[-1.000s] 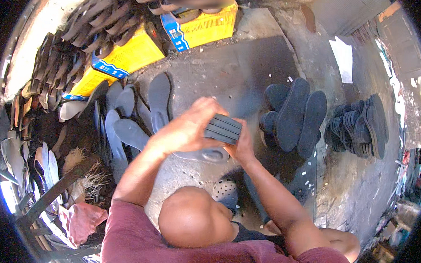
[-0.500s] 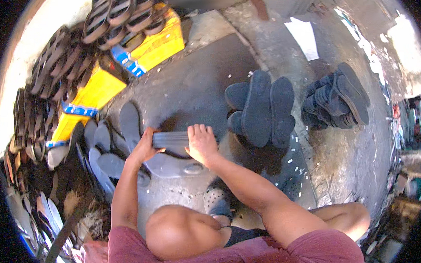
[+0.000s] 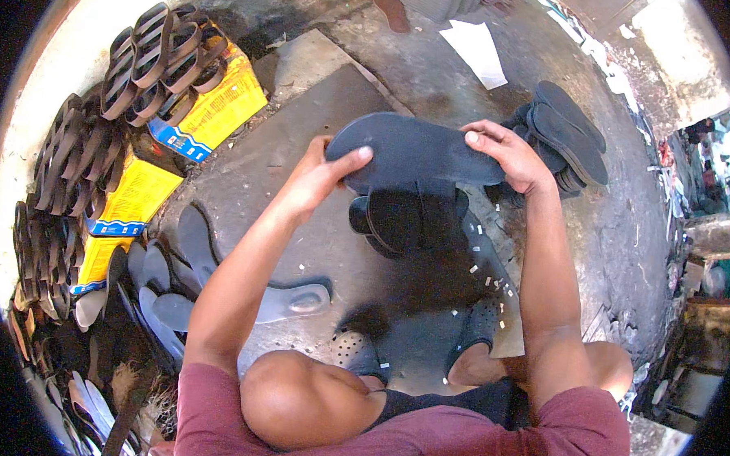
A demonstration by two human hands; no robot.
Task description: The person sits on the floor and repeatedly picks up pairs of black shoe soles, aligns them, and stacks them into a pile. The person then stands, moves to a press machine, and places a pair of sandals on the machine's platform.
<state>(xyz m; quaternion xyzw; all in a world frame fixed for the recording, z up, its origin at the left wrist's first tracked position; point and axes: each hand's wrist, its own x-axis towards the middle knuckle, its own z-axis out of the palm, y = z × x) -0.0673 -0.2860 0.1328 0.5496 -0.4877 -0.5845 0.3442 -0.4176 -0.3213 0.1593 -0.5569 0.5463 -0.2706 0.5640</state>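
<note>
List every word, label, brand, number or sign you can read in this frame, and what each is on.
Uppermost yellow-and-blue carton: dark lettering on the yellow side, wording not quoted here; small marks on the blue band, too small to read.
Middle yellow-and-blue carton: faint print, too small to read.
White paper sheets: no print visible.
Held black sole: no lettering visible.

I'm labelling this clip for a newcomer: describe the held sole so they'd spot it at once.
From the yellow boxes at upper left, look right to the upper middle. There a dark sole lies crosswise between the left hand and right hand. Unlike the soles on the floor, it is held at both ends.
</note>
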